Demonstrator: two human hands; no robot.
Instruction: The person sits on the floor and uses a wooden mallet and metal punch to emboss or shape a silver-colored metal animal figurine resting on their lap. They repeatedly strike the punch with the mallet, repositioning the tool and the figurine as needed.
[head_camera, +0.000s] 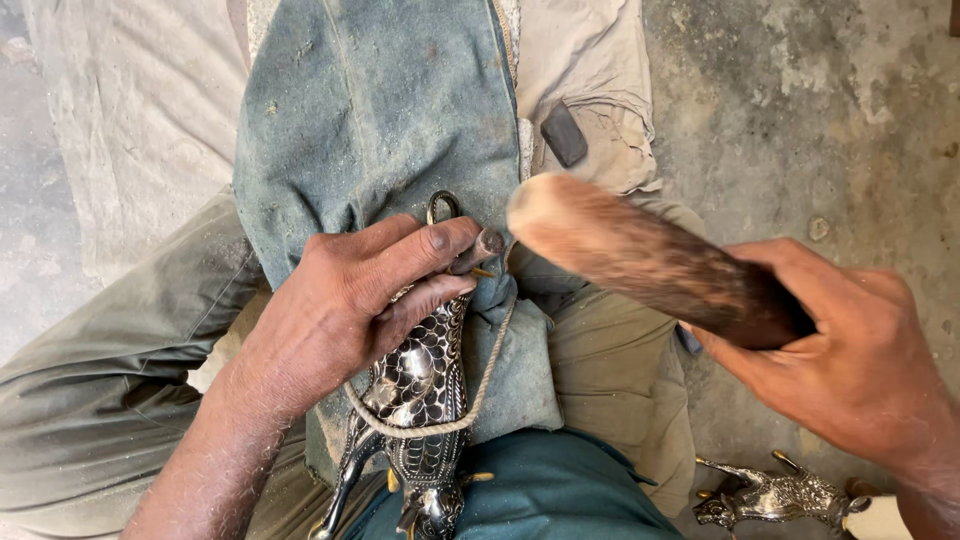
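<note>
My left hand (350, 300) lies over a dark metal figurine (415, 400) with scale-like engraving, pinning it on a dusty blue-grey cloth (370, 110) across my lap. Between its thumb and forefinger it pinches a small chisel-like tool (482, 248) against the figurine. A thin rope (470, 415) loops around the figurine's body. My right hand (850, 360) grips a thick wooden mallet handle (650, 262), its rounded pale end raised just right of the small tool.
A second metal animal figurine (780, 497) lies on the concrete floor (820, 110) at lower right. A small dark flat block (565, 133) rests on beige cloth (590, 80) ahead. My olive trousers (110, 370) fill the lower left.
</note>
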